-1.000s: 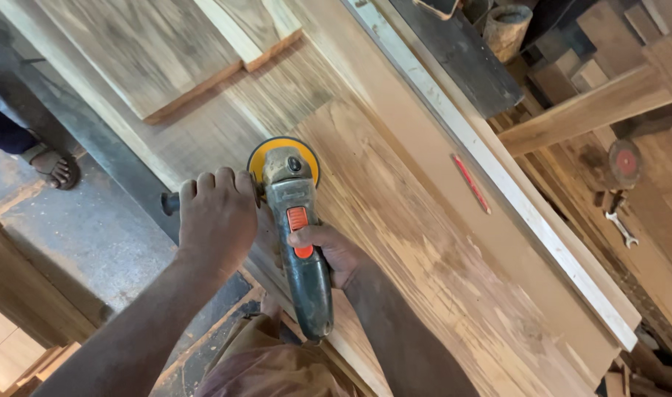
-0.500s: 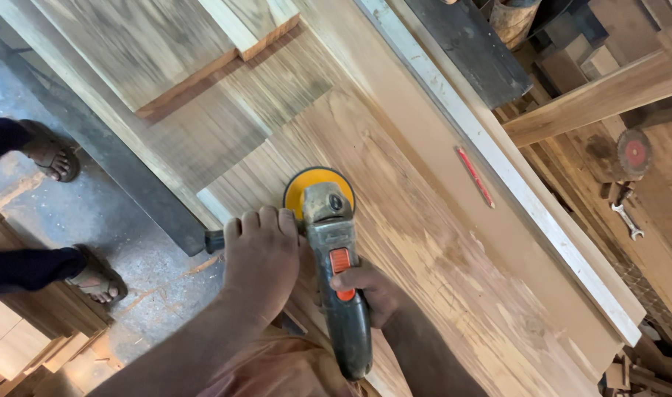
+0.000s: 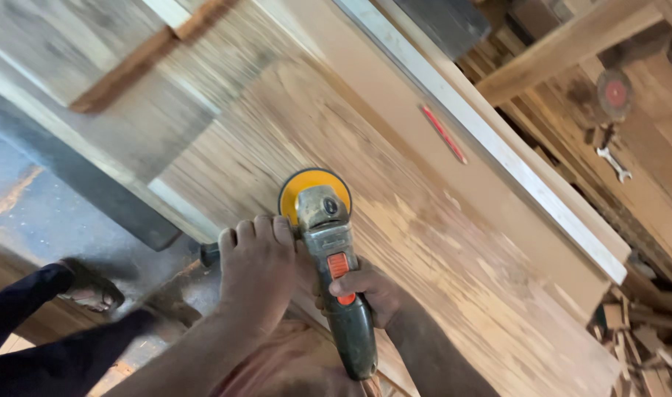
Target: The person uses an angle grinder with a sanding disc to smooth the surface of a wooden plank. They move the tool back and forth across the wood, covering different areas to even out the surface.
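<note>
As both hands [image 3: 258, 265] grip sander [image 3: 328, 257], disc apparently on plank [image 3: 453, 242].

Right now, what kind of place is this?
Most likely a woodworking shop. Both hands grip an angle sander with a yellow disc on a wide wooden board, part of it sanded pale. Loose timber and offcuts are piled to the right, with a spanner lying among them.

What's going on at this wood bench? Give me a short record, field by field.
Tool: angle grinder with yellow sanding disc, flat on the board
Left hand: wrapped around the side handle
Right hand: gripping the grinder body by the orange switch
Surface: long wooden board, partly sanded pale
Nearby: red pencil; wrench; another person's sandalled foot
</note>
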